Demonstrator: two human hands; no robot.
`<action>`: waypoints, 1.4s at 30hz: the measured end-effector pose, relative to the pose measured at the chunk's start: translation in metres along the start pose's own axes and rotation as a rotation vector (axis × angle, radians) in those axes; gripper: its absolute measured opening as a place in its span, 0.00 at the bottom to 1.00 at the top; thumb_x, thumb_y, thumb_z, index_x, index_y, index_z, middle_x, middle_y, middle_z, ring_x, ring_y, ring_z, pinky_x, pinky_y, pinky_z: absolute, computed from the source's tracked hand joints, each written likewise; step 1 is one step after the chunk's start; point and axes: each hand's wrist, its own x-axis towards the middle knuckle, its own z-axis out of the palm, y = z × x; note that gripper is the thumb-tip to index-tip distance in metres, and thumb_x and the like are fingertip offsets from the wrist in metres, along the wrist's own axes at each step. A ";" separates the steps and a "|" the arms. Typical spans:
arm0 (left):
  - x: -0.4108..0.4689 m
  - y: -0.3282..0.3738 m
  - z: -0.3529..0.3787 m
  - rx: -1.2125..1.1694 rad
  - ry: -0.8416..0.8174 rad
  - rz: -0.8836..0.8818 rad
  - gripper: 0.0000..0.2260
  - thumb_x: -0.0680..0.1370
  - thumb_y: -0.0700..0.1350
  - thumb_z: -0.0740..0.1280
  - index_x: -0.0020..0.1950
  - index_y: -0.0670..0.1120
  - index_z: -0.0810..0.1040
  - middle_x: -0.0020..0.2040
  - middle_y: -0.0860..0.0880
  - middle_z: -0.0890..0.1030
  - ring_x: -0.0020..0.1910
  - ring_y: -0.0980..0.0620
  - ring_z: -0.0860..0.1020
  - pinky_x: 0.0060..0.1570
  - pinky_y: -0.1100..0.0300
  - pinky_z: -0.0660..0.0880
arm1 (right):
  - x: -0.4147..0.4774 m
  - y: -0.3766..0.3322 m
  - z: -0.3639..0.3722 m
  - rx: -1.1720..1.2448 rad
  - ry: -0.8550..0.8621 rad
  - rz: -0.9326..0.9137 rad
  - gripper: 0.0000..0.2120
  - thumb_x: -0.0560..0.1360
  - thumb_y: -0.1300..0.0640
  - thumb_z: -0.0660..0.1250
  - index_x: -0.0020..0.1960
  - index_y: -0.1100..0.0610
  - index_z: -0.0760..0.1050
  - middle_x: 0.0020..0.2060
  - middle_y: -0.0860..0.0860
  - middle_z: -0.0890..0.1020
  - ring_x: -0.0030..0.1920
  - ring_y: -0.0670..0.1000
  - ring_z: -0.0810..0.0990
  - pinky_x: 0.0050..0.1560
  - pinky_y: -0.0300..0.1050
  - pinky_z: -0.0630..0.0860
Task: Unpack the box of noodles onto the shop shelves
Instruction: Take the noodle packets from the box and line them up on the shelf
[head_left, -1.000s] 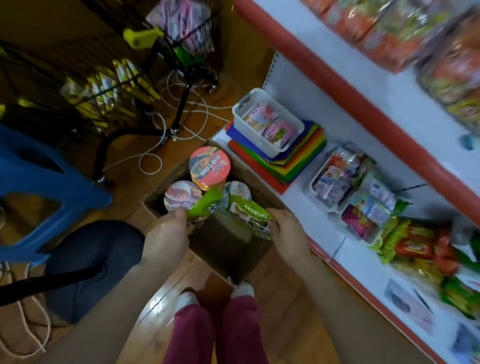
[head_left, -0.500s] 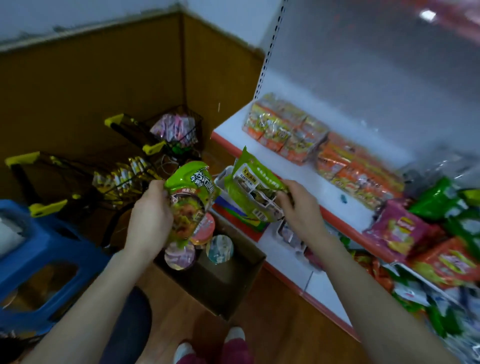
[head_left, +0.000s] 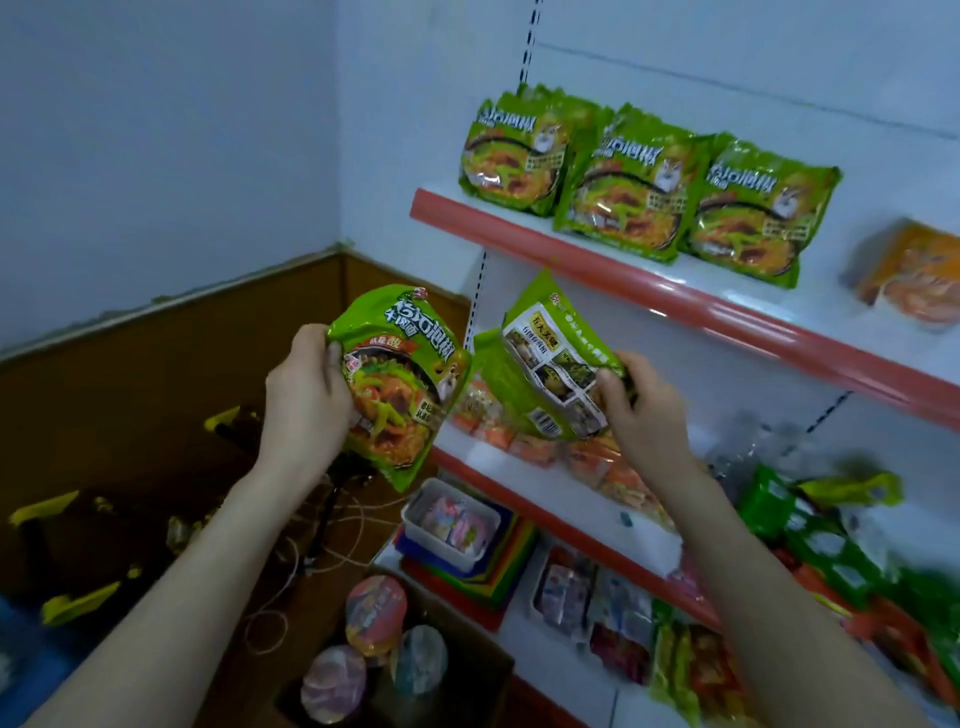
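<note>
The top shelf (head_left: 597, 260) carries three green noodle packets (head_left: 634, 189) leaning upright, their print upside down. Below it, the left hand (head_left: 306, 400) grips a front-facing packet (head_left: 400, 384), long axis near vertical; the right hand (head_left: 644, 410) grips a back-facing packet (head_left: 545, 364), tilted, barcode lowest. The lettering is Chinese.

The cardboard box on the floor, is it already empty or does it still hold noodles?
Not empty. The cardboard box is open, and three round noodle cups show inside it.
</note>
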 end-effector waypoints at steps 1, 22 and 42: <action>0.005 0.010 -0.001 -0.018 0.022 0.016 0.04 0.81 0.38 0.54 0.47 0.42 0.67 0.33 0.54 0.67 0.30 0.59 0.66 0.27 0.69 0.65 | 0.005 -0.001 -0.007 0.027 0.026 0.013 0.14 0.76 0.55 0.58 0.52 0.63 0.76 0.37 0.51 0.75 0.38 0.50 0.72 0.37 0.38 0.60; 0.126 0.152 0.148 -0.614 0.098 -0.158 0.10 0.81 0.42 0.54 0.57 0.39 0.71 0.51 0.42 0.77 0.53 0.43 0.75 0.52 0.51 0.72 | 0.146 0.072 -0.178 0.127 0.581 -0.021 0.17 0.74 0.52 0.58 0.55 0.62 0.76 0.44 0.52 0.78 0.44 0.48 0.73 0.41 0.36 0.66; 0.140 0.253 0.311 -0.364 -0.126 0.118 0.17 0.79 0.32 0.54 0.68 0.39 0.65 0.58 0.42 0.75 0.50 0.49 0.76 0.48 0.59 0.73 | 0.139 0.159 -0.237 -0.043 0.623 0.139 0.10 0.77 0.58 0.61 0.56 0.58 0.77 0.42 0.49 0.77 0.43 0.51 0.74 0.43 0.39 0.65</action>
